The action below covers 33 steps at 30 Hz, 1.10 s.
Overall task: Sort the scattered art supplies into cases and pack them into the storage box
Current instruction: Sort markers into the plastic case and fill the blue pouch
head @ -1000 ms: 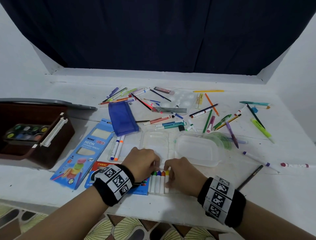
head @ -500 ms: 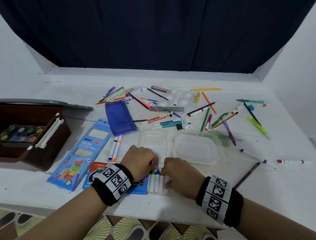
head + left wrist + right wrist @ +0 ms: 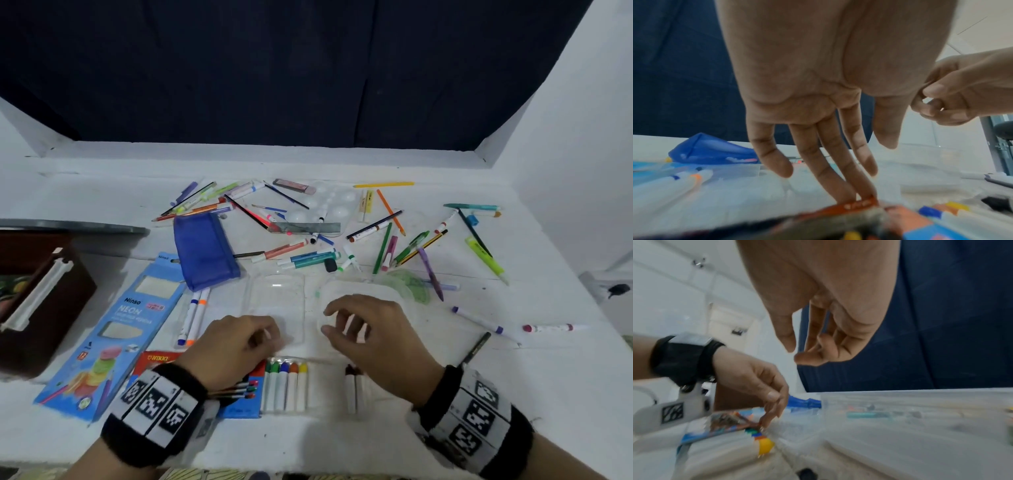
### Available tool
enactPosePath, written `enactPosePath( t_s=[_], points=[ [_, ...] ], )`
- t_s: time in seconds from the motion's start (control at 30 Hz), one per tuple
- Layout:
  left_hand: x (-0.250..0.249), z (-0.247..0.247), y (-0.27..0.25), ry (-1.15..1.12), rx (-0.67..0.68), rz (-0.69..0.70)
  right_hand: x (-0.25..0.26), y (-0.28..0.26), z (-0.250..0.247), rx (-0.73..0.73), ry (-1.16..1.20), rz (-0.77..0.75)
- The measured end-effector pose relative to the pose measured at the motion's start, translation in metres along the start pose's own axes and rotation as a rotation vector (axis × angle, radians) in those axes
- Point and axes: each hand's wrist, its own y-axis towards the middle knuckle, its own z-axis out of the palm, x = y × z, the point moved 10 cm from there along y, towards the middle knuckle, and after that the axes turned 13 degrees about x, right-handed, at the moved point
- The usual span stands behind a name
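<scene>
The left hand (image 3: 236,346) is down at the near edge of the white bench (image 3: 445,428), its fingers stretched out straight, the middle fingertips (image 3: 851,194) pressing on the red edge of a coloured-pencil box (image 3: 161,359) that lies flat there. Just beside it, toward the middle of the near edge, a clear marker case (image 3: 308,387) holds a row of white markers (image 3: 286,387) with green, blue, orange and yellow caps, and two more markers (image 3: 354,390) with dark caps lie apart from them at the case's right end.

The right hand (image 3: 373,335) hovers above the bench just past that case, the fingers loosely curled and the thumb close to the forefinger. From the left wrist view something small and pale may sit between them, but I cannot tell whether it holds anything.

Beyond the hands lie a clear flat lid (image 3: 277,301) and a frosted plastic container (image 3: 359,291), side by side. A blue pencil pouch (image 3: 203,250) lies left of centre, its near end over the far end of a long blue neon-pencil box (image 3: 120,329). Two markers (image 3: 193,315) lie between that box and the clear lid. Loose pens, pencils and markers (image 3: 387,240) are scattered across the far half of the bench, with a white paint palette (image 3: 329,205) and a metal ruler (image 3: 308,226) among them. A brown storage box (image 3: 44,301) stands at the left edge.
</scene>
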Motion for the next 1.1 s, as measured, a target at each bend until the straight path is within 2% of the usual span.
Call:
enactPosePath(
  t_s=[0.07,0.17,0.23,0.33,0.53,0.7,0.83,0.97,1.1],
  points=[
    [-0.008,-0.009,-0.004,0.004,-0.06,0.016,-0.012,-0.014,-0.035,-0.175,0.075,0.005],
    [-0.034,-0.039,-0.014,-0.138,-0.277,0.119,-0.035,-0.031,-0.078,-0.35,0.134,0.004],
    [-0.056,-0.056,-0.01,-0.226,-0.37,0.175,-0.059,-0.038,-0.105,-0.412,0.151,0.046],
    [-0.091,-0.07,0.009,-0.258,-0.4,0.239,-0.103,-0.044,-0.144,-0.442,0.111,0.153],
    [-0.162,-0.078,0.068,-0.226,-0.313,0.33,-0.2,-0.034,-0.23,-0.347,-0.077,0.313],
    [-0.206,-0.078,0.124,-0.081,-0.219,0.354,-0.284,-0.006,-0.276,-0.179,-0.23,0.369],
    [-0.22,-0.057,0.163,0.124,-0.086,0.323,-0.329,0.023,-0.287,-0.053,-0.324,0.378],
    [-0.219,-0.039,0.184,0.284,-0.013,0.238,-0.362,0.048,-0.282,0.074,-0.407,0.405],
    [-0.211,-0.029,0.187,0.265,0.046,0.204,-0.373,0.065,-0.281,0.124,-0.476,0.408]
  ],
)
